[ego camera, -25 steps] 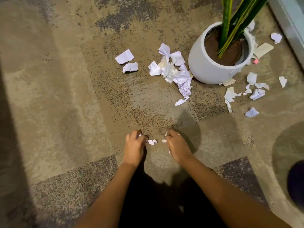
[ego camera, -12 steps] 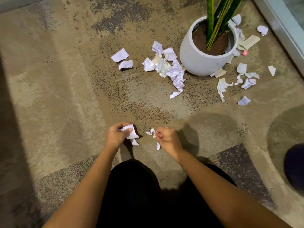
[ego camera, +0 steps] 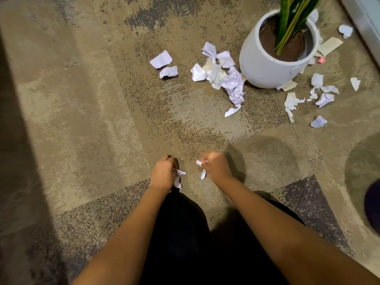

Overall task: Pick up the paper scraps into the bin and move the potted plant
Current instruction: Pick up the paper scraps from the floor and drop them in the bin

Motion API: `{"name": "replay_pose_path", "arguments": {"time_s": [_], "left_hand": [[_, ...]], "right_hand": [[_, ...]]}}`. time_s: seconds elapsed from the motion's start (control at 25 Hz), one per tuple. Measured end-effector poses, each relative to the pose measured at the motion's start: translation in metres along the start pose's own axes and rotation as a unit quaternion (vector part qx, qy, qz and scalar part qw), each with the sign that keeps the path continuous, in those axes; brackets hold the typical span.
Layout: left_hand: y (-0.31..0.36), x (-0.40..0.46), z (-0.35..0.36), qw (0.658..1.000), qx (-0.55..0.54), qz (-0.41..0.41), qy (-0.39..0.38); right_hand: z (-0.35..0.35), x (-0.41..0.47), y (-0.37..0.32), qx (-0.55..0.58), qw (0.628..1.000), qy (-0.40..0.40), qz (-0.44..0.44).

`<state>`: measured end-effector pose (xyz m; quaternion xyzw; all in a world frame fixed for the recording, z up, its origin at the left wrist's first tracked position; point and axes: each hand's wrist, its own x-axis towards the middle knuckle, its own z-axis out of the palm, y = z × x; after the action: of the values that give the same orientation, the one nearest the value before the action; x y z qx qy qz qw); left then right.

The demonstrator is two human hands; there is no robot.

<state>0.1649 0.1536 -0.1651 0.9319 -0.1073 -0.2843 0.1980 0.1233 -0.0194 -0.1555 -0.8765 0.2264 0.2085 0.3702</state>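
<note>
Head view looks down on a tan carpet (ego camera: 86,124) with both bare forearms reaching forward from the bottom of the frame. At lower center the left hand (ego camera: 163,174) is curled into a fist around white scraps (ego camera: 179,177), whose torn ends stick out on its right side. Just right of it, apart from it, the right hand (ego camera: 216,166) is also fisted, pinching smaller scraps (ego camera: 202,168) that poke out on its left side, 1 strip hanging down. Neither hand touches the other. In the upper right stands the potted plant (ego camera: 267,64), a white round pot with brown soil and long green leaves rising out of the top of the frame. More paper lies on the carpet: 2 loose pieces (ego camera: 164,64) at upper center, a crumpled heap (ego camera: 224,77) touching the pot's left foot, a scatter (ego camera: 316,93) to the pot's lower right, and a few bits (ego camera: 345,30) behind it near a pale ledge (ego camera: 364,23) along the right edge. A small pink bit (ego camera: 321,60) lies just right of the pot. A dark round shape (ego camera: 373,206) sits at the right edge, too cut off to identify.
</note>
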Motion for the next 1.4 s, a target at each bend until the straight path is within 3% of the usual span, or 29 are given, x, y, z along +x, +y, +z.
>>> {"name": "replay_pose_path", "arguments": {"time_s": [0.08,0.2,0.28,0.4,0.6,0.72,0.88,0.96,1.08,1.24,1.4], "left_hand": [[0.004,-0.002,-0.005,0.989,-0.117,-0.090,0.028],[0.029,-0.009,-0.024,0.895,-0.397,-0.197,0.045],[0.058,-0.015,-0.041,0.837,-0.508,-0.194,0.062],[0.124,-0.026,-0.064,0.803,-0.574,-0.145,0.071],[0.280,-0.061,-0.066,0.815,-0.579,-0.025,0.001],[0.389,-0.098,-0.046,0.833,-0.546,0.073,-0.060],[0.514,-0.148,-0.007,0.859,-0.450,0.182,-0.161],[0.567,-0.171,0.022,0.886,-0.365,0.233,-0.165],[0.618,-0.189,0.060,0.906,-0.289,0.254,-0.176],[0.635,-0.191,0.085,0.902,-0.167,0.259,-0.303],[0.629,-0.183,0.080,0.901,-0.222,0.229,-0.295]], "right_hand": [[-0.012,-0.007,-0.001,0.078,0.996,0.032,0.037],[-0.046,-0.022,0.000,0.187,0.977,0.081,0.066],[-0.077,-0.035,0.005,0.266,0.955,0.094,0.091],[-0.129,-0.061,0.022,0.331,0.928,0.144,0.093],[-0.234,-0.130,0.068,0.377,0.892,0.244,0.055],[-0.302,-0.189,0.106,0.373,0.859,0.349,0.040],[-0.369,-0.271,0.173,0.307,0.797,0.518,0.050],[-0.394,-0.308,0.215,0.266,0.773,0.569,0.088],[-0.414,-0.340,0.268,0.200,0.791,0.553,0.166],[-0.412,-0.353,0.304,0.162,0.830,0.489,0.213],[-0.409,-0.350,0.306,0.182,0.800,0.529,0.218]]}}
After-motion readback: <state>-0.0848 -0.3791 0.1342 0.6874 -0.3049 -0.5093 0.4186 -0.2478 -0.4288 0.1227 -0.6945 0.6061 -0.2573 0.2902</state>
